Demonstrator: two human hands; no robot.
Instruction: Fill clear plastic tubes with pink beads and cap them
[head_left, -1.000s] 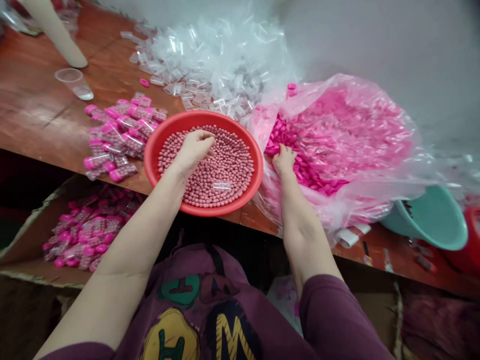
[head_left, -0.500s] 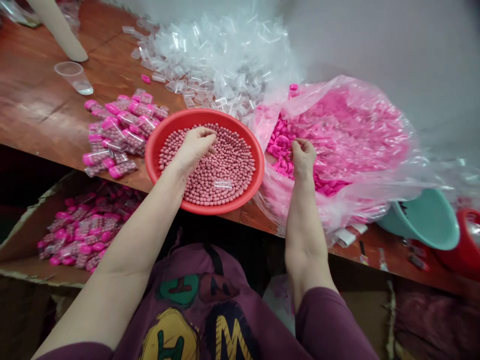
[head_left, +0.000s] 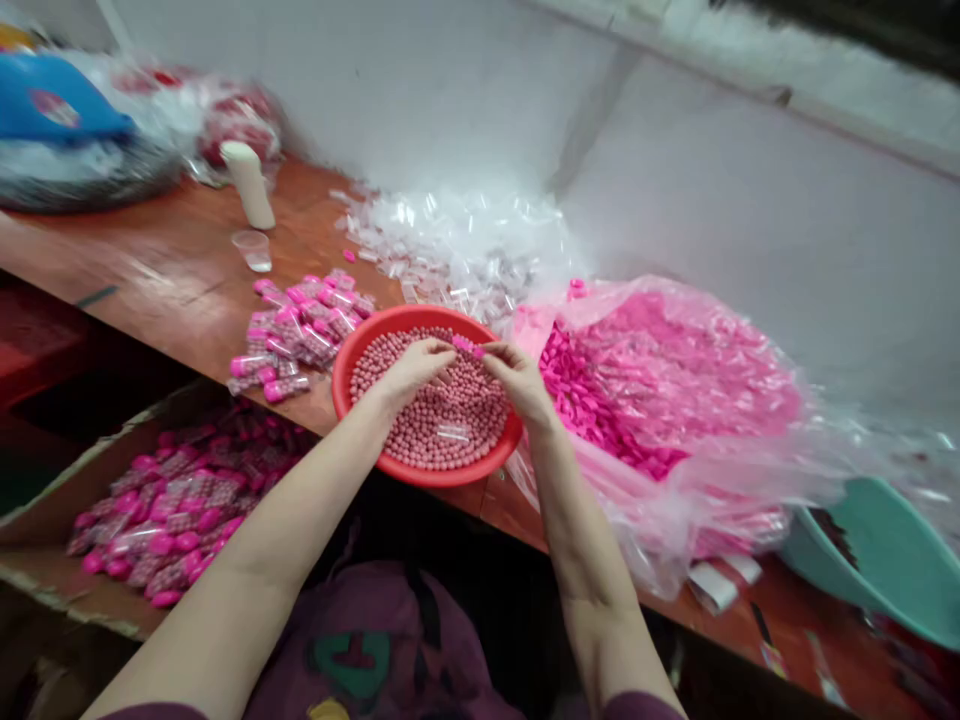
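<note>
In the head view, two hands are meeting above one red bowl (head_left: 346, 385) sitting at the front edge of the bench (head_left: 172, 280). The left hand (head_left: 415, 366) is curling its fingers together at the tips, and the right hand (head_left: 517, 378) is doing the same from the other side. Between them they are pinching one small pink cap (head_left: 466, 346), though whether a clear tube is also in the grip is too blurred to tell. The cap is hovering just over the bowl's far half.

The bowl is holding pink beads (head_left: 442, 430), too many to count, with one clear tube (head_left: 453, 433) lying on top of them. Just right of the bowl, one clear plastic bag (head_left: 712, 500) is lying open, full of loose pink caps (head_left: 600, 400) beyond counting. Behind the bowl, a heap of empty clear tubes (head_left: 465, 245) is spreading toward the wall. Left of the bowl, a pile of filled, capped tubes (head_left: 300, 325) is resting on the bench, roughly a dozen or more. Farther back are standing one clear cup (head_left: 253, 250) and one white bottle (head_left: 249, 184). Below the bench edge on the left, one cardboard box (head_left: 45, 575) is holding many more filled tubes. At far right, one teal basin (head_left: 896, 560) is sitting on the bench.
</note>
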